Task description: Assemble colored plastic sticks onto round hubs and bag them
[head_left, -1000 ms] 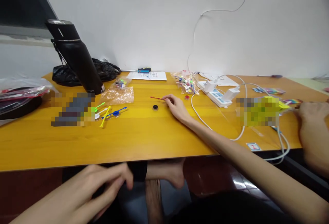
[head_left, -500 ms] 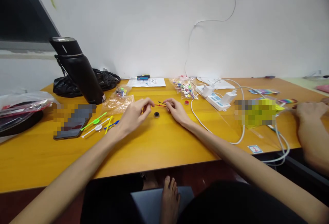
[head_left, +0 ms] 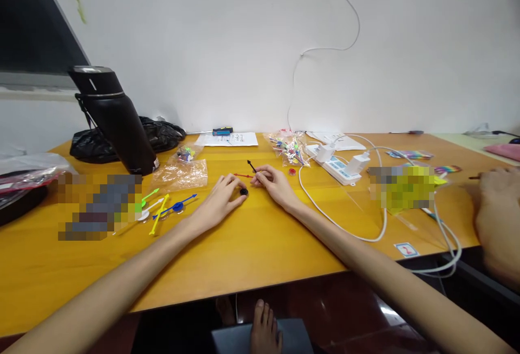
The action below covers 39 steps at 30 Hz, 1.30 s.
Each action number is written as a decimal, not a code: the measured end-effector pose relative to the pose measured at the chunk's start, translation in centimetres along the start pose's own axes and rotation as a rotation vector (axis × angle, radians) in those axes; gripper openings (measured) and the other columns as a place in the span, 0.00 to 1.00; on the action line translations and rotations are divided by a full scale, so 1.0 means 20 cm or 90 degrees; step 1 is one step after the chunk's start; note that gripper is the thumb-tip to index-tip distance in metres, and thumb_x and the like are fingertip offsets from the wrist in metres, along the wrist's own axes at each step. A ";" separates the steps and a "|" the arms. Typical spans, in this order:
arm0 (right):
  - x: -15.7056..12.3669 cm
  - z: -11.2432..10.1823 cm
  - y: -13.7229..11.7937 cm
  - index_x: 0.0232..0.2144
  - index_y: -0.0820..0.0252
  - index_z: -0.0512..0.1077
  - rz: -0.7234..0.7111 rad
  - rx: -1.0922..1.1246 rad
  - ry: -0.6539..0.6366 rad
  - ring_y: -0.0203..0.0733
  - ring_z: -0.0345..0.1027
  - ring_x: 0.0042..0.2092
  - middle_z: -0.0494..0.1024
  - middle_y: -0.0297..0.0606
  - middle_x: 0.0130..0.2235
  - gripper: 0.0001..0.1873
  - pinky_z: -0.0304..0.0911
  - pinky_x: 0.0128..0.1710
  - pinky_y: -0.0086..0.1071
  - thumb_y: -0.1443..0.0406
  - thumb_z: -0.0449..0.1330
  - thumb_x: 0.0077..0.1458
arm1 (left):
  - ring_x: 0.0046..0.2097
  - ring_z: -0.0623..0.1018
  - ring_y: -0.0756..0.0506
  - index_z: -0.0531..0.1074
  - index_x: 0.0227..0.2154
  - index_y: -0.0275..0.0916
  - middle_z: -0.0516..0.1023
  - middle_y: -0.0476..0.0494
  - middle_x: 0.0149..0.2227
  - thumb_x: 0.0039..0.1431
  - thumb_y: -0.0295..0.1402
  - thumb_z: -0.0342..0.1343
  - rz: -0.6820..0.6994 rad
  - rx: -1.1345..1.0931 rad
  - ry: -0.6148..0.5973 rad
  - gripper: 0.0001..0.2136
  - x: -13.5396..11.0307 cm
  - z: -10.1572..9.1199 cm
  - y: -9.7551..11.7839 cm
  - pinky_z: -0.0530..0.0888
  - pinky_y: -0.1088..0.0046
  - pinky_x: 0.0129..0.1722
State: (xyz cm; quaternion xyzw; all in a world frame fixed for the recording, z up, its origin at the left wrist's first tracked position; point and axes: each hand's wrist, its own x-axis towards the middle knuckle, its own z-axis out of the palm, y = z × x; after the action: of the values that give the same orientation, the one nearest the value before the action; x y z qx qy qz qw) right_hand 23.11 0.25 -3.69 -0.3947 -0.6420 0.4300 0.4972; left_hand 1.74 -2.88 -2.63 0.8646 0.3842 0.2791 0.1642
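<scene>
My left hand (head_left: 221, 200) has its thumb and fingertips closed on the sides of a small black round piece (head_left: 244, 192), low at the table surface. In a pinch, my right hand (head_left: 277, 186) holds a thin black arrow (head_left: 251, 166), its head pointing up and to the left. A red arrow (head_left: 242, 175) lies just beyond the fingertips, between the two hands. Left of my left hand are a blue arrow (head_left: 177, 207) with a round centre, a yellow arrow (head_left: 159, 216), a white arrow (head_left: 143, 215) and a green arrow (head_left: 151, 198).
A black bottle (head_left: 116, 121) and a pixelated dark phone-like slab (head_left: 103, 205) are at left. Small bags of coloured parts (head_left: 287, 148) lie behind. A red round piece (head_left: 292, 172), a power strip (head_left: 340, 171) and looping white cables (head_left: 361, 239) are right, near another person's hand (head_left: 501, 191).
My left hand has come down onto the black round piece. The red arrow now lies on the table, and my right hand holds the black arrow raised. The view has shifted slightly.
</scene>
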 end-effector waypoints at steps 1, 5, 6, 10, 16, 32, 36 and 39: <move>0.00 0.00 0.00 0.42 0.59 0.70 0.002 -0.007 -0.004 0.39 0.76 0.36 0.81 0.39 0.34 0.17 0.70 0.43 0.35 0.53 0.61 0.58 | 0.51 0.69 0.40 0.71 0.44 0.41 0.72 0.42 0.48 0.67 0.38 0.52 -0.006 -0.017 0.005 0.09 0.01 0.00 0.00 0.68 0.57 0.55; 0.02 0.02 0.00 0.39 0.60 0.70 0.024 -0.027 0.009 0.38 0.73 0.31 0.81 0.37 0.30 0.15 0.67 0.36 0.33 0.55 0.61 0.57 | 0.49 0.75 0.41 0.69 0.43 0.41 0.76 0.41 0.47 0.64 0.40 0.56 -0.061 -0.191 0.031 0.10 0.08 0.01 0.01 0.73 0.60 0.50; 0.03 0.02 -0.01 0.39 0.60 0.70 0.030 -0.026 0.025 0.38 0.72 0.30 0.81 0.37 0.29 0.14 0.67 0.35 0.32 0.55 0.61 0.57 | 0.48 0.77 0.42 0.68 0.42 0.41 0.77 0.41 0.47 0.63 0.41 0.57 -0.079 -0.263 0.044 0.11 0.09 0.01 0.01 0.74 0.61 0.49; 0.03 0.03 -0.02 0.40 0.59 0.70 0.022 -0.002 0.046 0.37 0.70 0.29 0.81 0.36 0.30 0.16 0.64 0.32 0.31 0.54 0.61 0.57 | 0.48 0.80 0.43 0.67 0.41 0.40 0.80 0.39 0.47 0.56 0.41 0.64 -0.138 -0.472 0.116 0.15 0.13 0.04 -0.02 0.75 0.61 0.52; -0.03 0.01 -0.05 0.41 0.59 0.76 -0.005 -0.022 -0.013 0.40 0.73 0.36 0.81 0.39 0.38 0.17 0.67 0.37 0.32 0.53 0.64 0.56 | 0.52 0.80 0.41 0.75 0.42 0.38 0.82 0.38 0.48 0.49 0.39 0.69 -0.193 -0.540 0.147 0.18 0.12 0.05 -0.05 0.71 0.57 0.60; -0.02 0.03 -0.03 0.36 0.58 0.77 -0.008 -0.012 -0.038 0.44 0.77 0.40 0.83 0.41 0.41 0.13 0.70 0.44 0.39 0.56 0.68 0.52 | 0.47 0.83 0.39 0.80 0.42 0.34 0.84 0.37 0.45 0.46 0.38 0.71 -0.225 -0.544 0.128 0.20 0.12 0.07 -0.04 0.76 0.57 0.56; 0.00 0.04 -0.02 0.35 0.57 0.76 0.011 0.039 -0.086 0.43 0.77 0.37 0.82 0.39 0.37 0.13 0.71 0.42 0.38 0.55 0.69 0.51 | 0.47 0.83 0.38 0.80 0.44 0.35 0.84 0.37 0.45 0.47 0.39 0.71 -0.227 -0.566 0.123 0.21 0.12 0.06 -0.04 0.76 0.57 0.55; 0.01 0.04 -0.01 0.35 0.58 0.75 0.022 0.040 -0.085 0.41 0.76 0.36 0.81 0.38 0.36 0.13 0.71 0.41 0.36 0.56 0.69 0.52 | 0.47 0.83 0.38 0.79 0.44 0.34 0.84 0.36 0.45 0.47 0.40 0.71 -0.236 -0.575 0.122 0.22 0.12 0.07 -0.05 0.76 0.57 0.55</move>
State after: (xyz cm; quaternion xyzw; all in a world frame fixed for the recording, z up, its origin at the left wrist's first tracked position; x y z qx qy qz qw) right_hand 22.23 0.16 -3.55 -0.3603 -0.6528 0.4839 0.4582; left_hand 3.29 -0.52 -3.30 0.5950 0.3856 0.4616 0.5331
